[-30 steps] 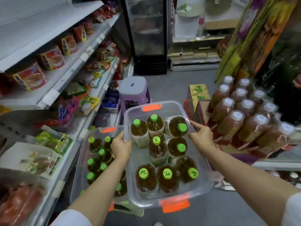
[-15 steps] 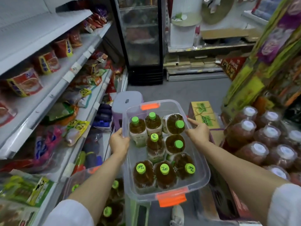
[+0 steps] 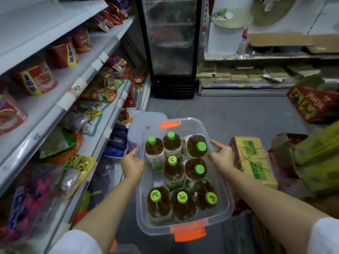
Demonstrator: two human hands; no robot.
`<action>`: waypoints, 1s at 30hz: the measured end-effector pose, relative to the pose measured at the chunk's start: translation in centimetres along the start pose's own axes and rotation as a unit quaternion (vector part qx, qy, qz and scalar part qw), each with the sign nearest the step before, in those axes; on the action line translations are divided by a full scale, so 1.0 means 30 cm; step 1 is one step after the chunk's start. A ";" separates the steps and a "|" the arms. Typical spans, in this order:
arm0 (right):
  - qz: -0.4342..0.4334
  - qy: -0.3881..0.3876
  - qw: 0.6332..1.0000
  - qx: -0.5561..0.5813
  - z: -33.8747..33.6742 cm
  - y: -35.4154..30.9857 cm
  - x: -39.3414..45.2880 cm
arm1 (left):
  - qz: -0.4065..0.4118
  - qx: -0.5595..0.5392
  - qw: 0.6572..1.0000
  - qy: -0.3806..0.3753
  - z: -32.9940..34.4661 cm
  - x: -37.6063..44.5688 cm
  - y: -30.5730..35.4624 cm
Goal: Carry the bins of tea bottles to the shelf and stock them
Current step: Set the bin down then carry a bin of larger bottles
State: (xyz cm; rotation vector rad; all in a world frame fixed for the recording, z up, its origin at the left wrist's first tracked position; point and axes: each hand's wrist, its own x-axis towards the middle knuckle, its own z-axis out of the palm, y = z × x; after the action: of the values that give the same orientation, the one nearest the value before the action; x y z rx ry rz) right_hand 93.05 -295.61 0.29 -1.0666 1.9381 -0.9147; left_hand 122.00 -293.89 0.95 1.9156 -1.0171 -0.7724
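I stand on a grey floor (image 3: 238, 114). Ahead is a black glass-door fridge (image 3: 171, 46); left of it run white shelves (image 3: 60, 105) of snack packets, right of it a low rack (image 3: 256, 85) of flat boxes.

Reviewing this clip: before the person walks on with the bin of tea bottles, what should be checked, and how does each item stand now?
1. Left hand grips the clear bin on its left rim: ok.
2. Right hand grips the right rim: ok.
3. Tea bottles all inside the bin: ok.
4. Bottles all upright: not ok, several lean.
5. Purple stool directly ahead on the floor: not ok.
6. Free shelf space for the bottles: cannot tell.
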 end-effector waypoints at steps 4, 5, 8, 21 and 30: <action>0.021 -0.020 1.000 0.007 0.156 -0.077 0.190 | -0.021 0.001 1.000 -0.011 0.050 0.247 -0.003; 0.023 -0.029 0.999 0.010 0.196 -0.101 0.238 | -0.023 0.005 1.000 -0.008 0.057 0.307 -0.005; 0.020 -0.051 0.998 0.015 0.305 -0.169 0.359 | -0.018 0.015 1.000 0.006 0.063 0.471 0.008; -0.014 -0.115 0.993 0.015 0.654 -0.417 0.871 | 0.004 0.048 0.998 0.047 0.158 1.027 0.098; -0.002 -0.156 0.988 0.008 0.873 -0.475 1.153 | -0.018 0.073 0.996 0.054 0.261 1.365 0.056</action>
State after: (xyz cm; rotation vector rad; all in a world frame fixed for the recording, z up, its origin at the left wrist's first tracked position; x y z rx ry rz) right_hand 106.93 -338.08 -9.15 -1.1319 1.6679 -0.7151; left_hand 135.11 -332.72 -6.98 2.0830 -0.9988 -0.6222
